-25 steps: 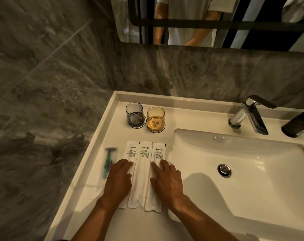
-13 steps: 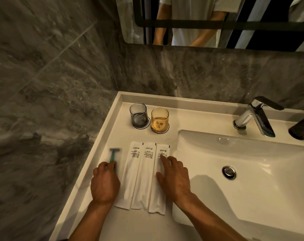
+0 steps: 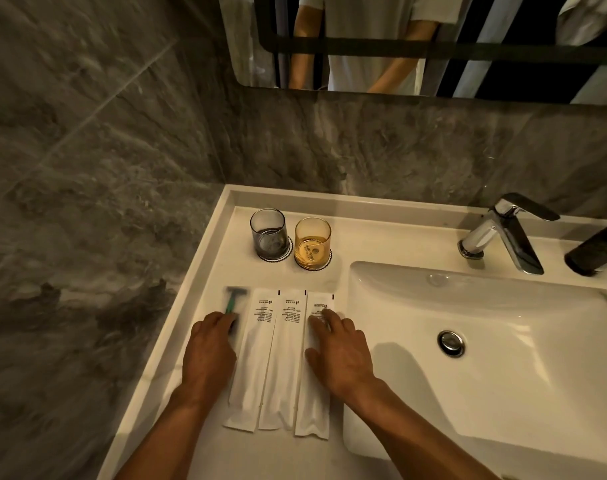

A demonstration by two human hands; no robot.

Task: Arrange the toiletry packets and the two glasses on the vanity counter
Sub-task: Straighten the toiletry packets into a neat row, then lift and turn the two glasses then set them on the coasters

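Three long white toiletry packets (image 3: 281,362) lie side by side on the white vanity counter (image 3: 226,261), left of the basin. A green razor in clear wrap (image 3: 233,301) lies just left of them, blurred. My left hand (image 3: 210,355) rests over the razor's lower part with its fingers curled on it. My right hand (image 3: 336,351) lies flat with spread fingers on the rightmost packet. Behind the packets a grey glass (image 3: 269,233) and an amber glass (image 3: 312,242) stand upright on round coasters, close together.
The sink basin (image 3: 503,393) with its drain (image 3: 451,342) fills the right side. A chrome faucet (image 3: 503,233) and a dark bottle (image 3: 596,249) stand at the back right. A marble wall borders the counter's left; a mirror hangs above.
My left hand left the packets and went to the razor, which has shifted right, up against the packets. My right hand stays on the rightmost packet.
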